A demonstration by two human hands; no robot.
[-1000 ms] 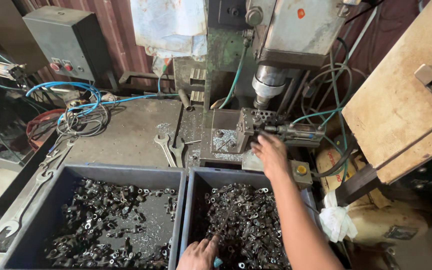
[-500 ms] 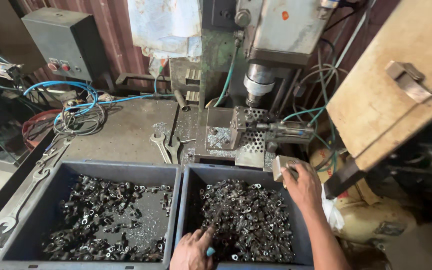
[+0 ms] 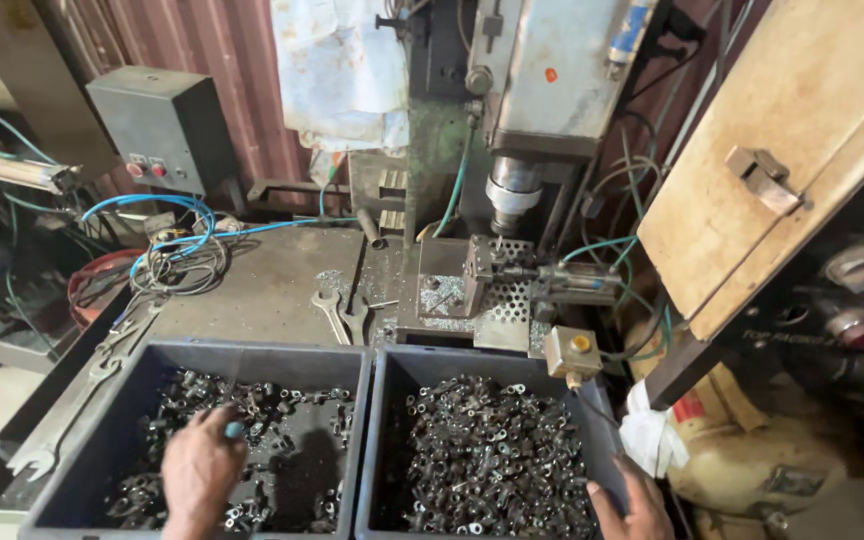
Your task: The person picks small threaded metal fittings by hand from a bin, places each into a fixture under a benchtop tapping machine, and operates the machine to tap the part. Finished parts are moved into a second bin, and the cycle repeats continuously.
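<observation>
Left hand [image 3: 202,468] dips into the near-left bin [image 3: 132,360], fingers curled over small metal parts [image 3: 282,420], grasp unclear; right hand [image 3: 632,505] rests open on the right bin [image 3: 392,400]; sharp edges could nick fingers.

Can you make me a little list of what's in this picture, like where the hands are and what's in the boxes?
left hand: over the left bin, on the small metal parts
right hand: at the right bin, near its right edge
right bin contents: heap of small metal pieces
behind bins: drill press, spanners
far left: grey control box, blue cables
</observation>
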